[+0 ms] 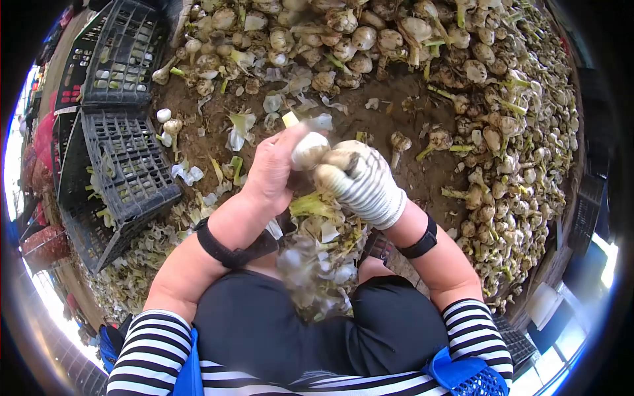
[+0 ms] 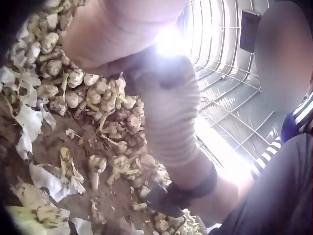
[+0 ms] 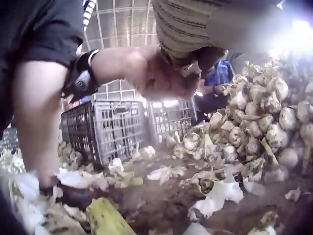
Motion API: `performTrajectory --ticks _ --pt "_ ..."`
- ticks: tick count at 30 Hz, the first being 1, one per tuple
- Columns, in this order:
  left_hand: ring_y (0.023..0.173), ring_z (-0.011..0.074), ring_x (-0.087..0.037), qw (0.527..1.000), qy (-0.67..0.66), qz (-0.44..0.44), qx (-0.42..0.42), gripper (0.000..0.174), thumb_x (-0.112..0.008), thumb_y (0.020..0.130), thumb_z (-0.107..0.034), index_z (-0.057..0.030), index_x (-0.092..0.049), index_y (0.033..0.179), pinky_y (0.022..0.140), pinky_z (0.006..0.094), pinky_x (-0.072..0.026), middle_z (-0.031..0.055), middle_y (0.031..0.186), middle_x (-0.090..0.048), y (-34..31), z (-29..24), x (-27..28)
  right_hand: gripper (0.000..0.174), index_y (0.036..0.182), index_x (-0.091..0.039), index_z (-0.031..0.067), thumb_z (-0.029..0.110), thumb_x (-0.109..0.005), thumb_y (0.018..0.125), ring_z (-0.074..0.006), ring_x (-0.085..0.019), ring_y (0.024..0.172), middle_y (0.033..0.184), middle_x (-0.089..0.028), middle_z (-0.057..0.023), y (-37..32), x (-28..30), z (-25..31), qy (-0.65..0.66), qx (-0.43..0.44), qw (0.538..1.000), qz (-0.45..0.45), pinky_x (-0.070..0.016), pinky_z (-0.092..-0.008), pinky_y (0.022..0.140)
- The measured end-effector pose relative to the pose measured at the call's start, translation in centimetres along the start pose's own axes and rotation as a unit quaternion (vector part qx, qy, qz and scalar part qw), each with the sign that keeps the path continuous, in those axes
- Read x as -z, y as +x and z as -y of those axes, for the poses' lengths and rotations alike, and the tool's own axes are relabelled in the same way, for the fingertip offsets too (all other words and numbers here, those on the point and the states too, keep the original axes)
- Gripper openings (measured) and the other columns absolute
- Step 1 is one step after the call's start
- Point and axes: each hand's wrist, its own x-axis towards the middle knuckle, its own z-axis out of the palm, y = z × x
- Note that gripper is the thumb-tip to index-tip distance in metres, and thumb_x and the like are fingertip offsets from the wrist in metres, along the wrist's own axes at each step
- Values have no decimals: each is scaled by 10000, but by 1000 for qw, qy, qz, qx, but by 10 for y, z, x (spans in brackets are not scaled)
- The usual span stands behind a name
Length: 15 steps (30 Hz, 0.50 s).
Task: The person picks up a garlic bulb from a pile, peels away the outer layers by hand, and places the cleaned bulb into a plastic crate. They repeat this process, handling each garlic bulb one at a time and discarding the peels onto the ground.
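In the head view a whitish garlic bulb (image 1: 310, 151) with a short cut stem sits between both hands. My bare left hand (image 1: 272, 166) grips it, fingers curled round its left side. The gloved right hand (image 1: 362, 179), in a striped white glove, has curled fingers against the bulb's right side. In the left wrist view the glove (image 2: 171, 107) shows beside the bare left hand (image 2: 117, 34); the bulb is hidden there. The right wrist view shows the bare hand (image 3: 168, 78) below the glove (image 3: 188, 24), with a blurred pale bit between them.
Black plastic crates (image 1: 129, 158) stand at the left. A large heap of unpeeled garlic (image 1: 492, 191) spreads across the back and right. Loose skins and leaf scraps (image 1: 317, 257) lie between the legs, and single bulbs (image 1: 400, 141) rest on the brown soil (image 1: 389, 105).
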Motion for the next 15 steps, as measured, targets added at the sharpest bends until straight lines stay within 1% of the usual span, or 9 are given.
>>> performTrajectory --ticks 1,2,3,5,9,11,12,13,15 --pt "780 151 -608 1000 4 -1 6 340 -479 900 -305 -16 -587 1043 727 291 -486 56 889 -635 -1 -1 0 129 791 -594 95 113 -639 672 -267 -568 667 726 -578 -65 -1 -2 0 -13 -26 999 -21 -474 -374 582" --pt "732 111 -601 999 -34 15 -21 294 -564 873 -303 -49 -614 1013 624 254 -487 35 867 -635 -2 -1 -3 171 810 -596 100 90 -648 647 -264 -578 688 739 -583 -57 -2 -3 0 -43 -29 995 -90 -482 -366 595" --pt "732 111 -601 999 -34 15 -21 294 -564 873 -303 -49 -614 1013 624 254 -487 35 867 -635 -1 -1 -1 268 881 -596 108 78 -650 620 -258 -580 793 844 -582 -49 -4 7 4 -61 -63 996 -26 -494 -358 642" --pt "739 103 -597 999 -24 7 -27 312 -573 870 -313 -51 -611 1034 625 239 -480 30 861 -632 2 1 3 341 954 -588 114 88 -638 618 -267 -562 852 945 -559 -55 6 4 4 -83 -1 988 -133 -487 -366 661" --pt "745 106 -599 999 -32 17 -2 314 -571 873 -300 -27 -603 1026 654 228 -486 35 879 -628 6 4 4 285 952 -589 125 117 -597 667 -275 -561 832 920 -566 -64 4 6 -1 -58 69 996 -21 -478 -378 671" --pt "764 120 -606 999 -25 30 -8 317 -563 881 -285 -14 -589 1043 709 253 -493 41 899 -629 4 5 6 202 885 -601 130 91 -574 689 -285 -573 737 762 -575 -74 -3 1 -6 92 -133 981 108 -477 -379 619" --pt "802 130 -600 999 -14 27 -30 323 -511 904 -295 -39 -570 1092 718 275 -492 43 921 -627 4 6 7 131 831 -605 118 78 -569 712 -307 -556 622 657 -566 -93 -4 -6 -9 -14 -60 997 45 -459 -398 544" --pt "840 139 -594 999 -2 23 -49 335 -459 928 -306 -63 -551 1140 728 298 -491 46 943 -624 4 6 8 113 856 -611 75 103 -610 746 -281 -573 596 689 -595 -112 -7 -5 -4 -52 -170 984 7 -472 -367 526" --pt "834 140 -608 993 -75 27 -90 342 -556 893 -239 -18 -530 1154 741 260 -498 55 982 -620 2 3 3 210 923 -609 22 125 -664 748 -247 -607 610 721 -623 -141 -8 -7 4 156 -358 911 -135 -488 -319 557"
